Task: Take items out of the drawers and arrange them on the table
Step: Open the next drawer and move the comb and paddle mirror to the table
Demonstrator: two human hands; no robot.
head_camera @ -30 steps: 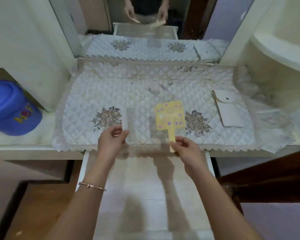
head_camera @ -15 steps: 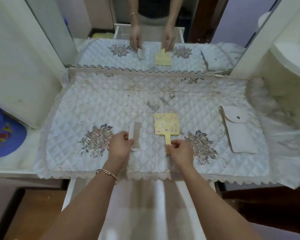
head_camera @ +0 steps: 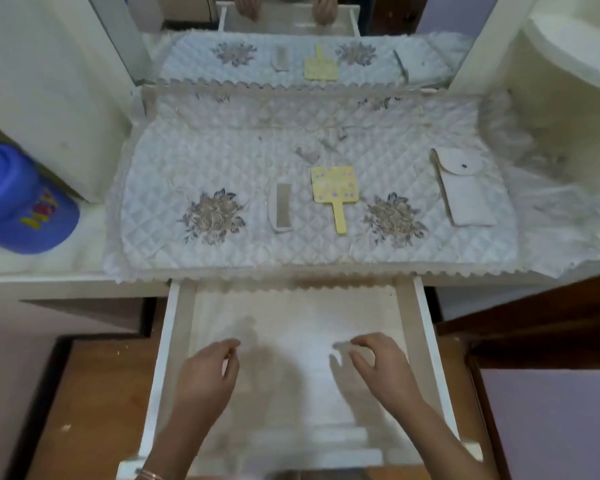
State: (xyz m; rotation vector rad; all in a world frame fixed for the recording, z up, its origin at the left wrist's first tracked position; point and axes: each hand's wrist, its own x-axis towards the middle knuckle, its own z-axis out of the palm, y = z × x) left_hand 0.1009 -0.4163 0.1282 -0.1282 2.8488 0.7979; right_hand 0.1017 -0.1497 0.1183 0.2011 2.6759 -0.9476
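Note:
A white comb (head_camera: 280,209) lies on the quilted table cover (head_camera: 174,161), left of a yellow hand mirror (head_camera: 334,192) with purple dots, its handle pointing toward me. A white pouch (head_camera: 465,188) with a snap flap rests farther right. Below the table edge a white drawer (head_camera: 169,341) stands pulled out, and I see nothing lying inside it. My left hand (head_camera: 205,379) and my right hand (head_camera: 381,368) hover over the drawer, fingers loosely curled and apart, holding nothing.
A blue cap (head_camera: 21,206) sits on the shelf at the left. A mirror (head_camera: 291,39) at the back reflects the table. White cabinet walls rise on both sides, and a curved white shelf (head_camera: 575,46) stands at the right. Wooden floor (head_camera: 94,393) lies left of the drawer.
Both hands let go of the comb and the yellow mirror, which now lie on the table cover. The hands pulled back toward me and hang over the open drawer.

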